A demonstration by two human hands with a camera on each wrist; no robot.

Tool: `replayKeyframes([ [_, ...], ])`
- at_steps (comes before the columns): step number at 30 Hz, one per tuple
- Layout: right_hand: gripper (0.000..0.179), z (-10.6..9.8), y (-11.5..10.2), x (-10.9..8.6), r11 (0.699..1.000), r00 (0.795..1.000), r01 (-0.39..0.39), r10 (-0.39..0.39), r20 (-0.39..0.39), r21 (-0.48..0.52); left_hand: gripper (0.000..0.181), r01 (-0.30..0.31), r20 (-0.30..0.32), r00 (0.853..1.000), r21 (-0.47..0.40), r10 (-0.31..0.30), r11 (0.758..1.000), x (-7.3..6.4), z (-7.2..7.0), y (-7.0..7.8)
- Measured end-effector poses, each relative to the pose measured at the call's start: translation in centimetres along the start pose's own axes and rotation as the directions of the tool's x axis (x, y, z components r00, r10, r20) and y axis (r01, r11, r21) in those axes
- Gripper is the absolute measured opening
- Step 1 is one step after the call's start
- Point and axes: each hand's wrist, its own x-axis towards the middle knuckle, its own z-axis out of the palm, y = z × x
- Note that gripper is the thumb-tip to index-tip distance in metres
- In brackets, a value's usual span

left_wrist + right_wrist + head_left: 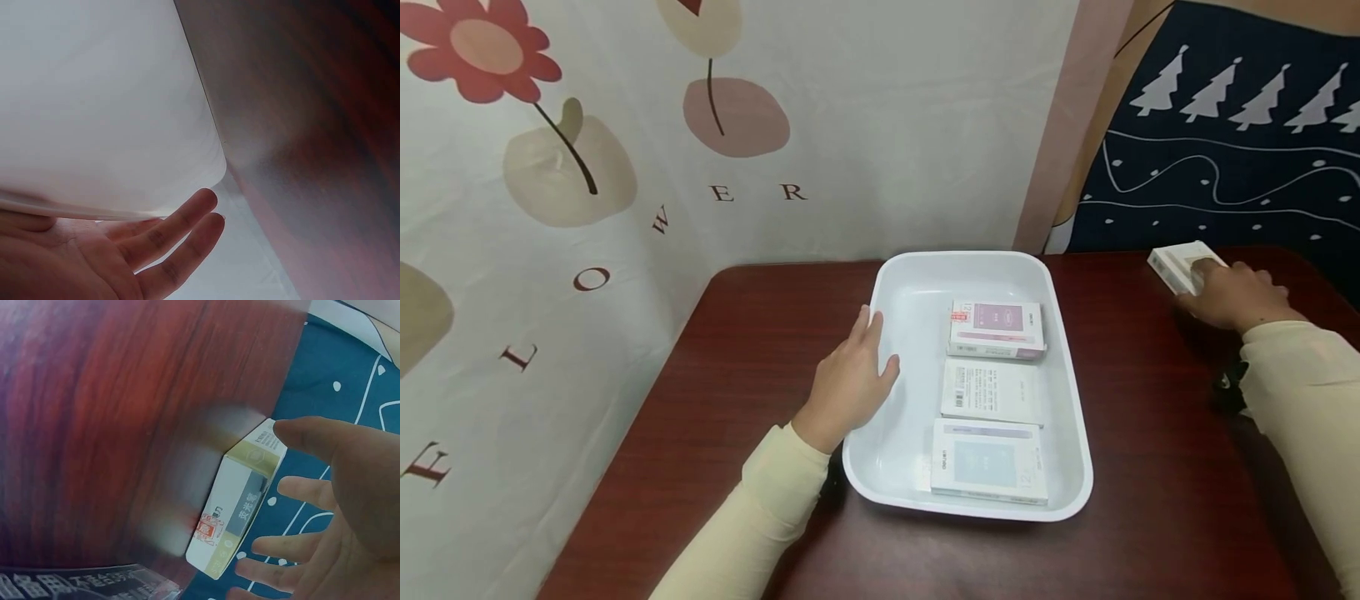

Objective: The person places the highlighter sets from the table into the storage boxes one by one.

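Note:
My left hand (847, 379) rests at the left rim of a white plastic tray (895, 283), its fingers fairly straight. In the left wrist view, the fingers (181, 225) extend along the tray's outer wall (112, 125). At the table's far right, my right hand (1240, 296) reaches over a small white highlighter box (1176, 260). The right wrist view shows that box (234, 500) with a yellow band, grey label and red sticker. The thumb is at one end of it; the other fingers are spread beside it, not visibly curled around it.
Along the tray's right side lie a purple-labelled box (998, 327), a white box with a barcode (988, 392) and a pale blue-labelled box (988, 461). A black packet with white print (87, 584) shows under the right wrist. Printed cloths (887, 125) hang behind the dark red table (760, 333).

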Motion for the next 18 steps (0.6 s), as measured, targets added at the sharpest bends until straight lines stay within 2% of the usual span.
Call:
replayKeyframes([
  [8,0.060,0.37,0.44,0.25,0.999,0.999,-0.037,0.037,0.016,-0.009,0.067,0.002,0.004,1.000,-0.008,-0.002,1.000,-0.03,-0.03,0.09],
  [18,0.063,0.33,0.73,-0.19,1.000,1.000,-0.006,0.006,0.030,-0.002,0.066,0.000,0.004,1.000,-0.001,0.000,1.000,-0.10,-0.06,0.08],
])
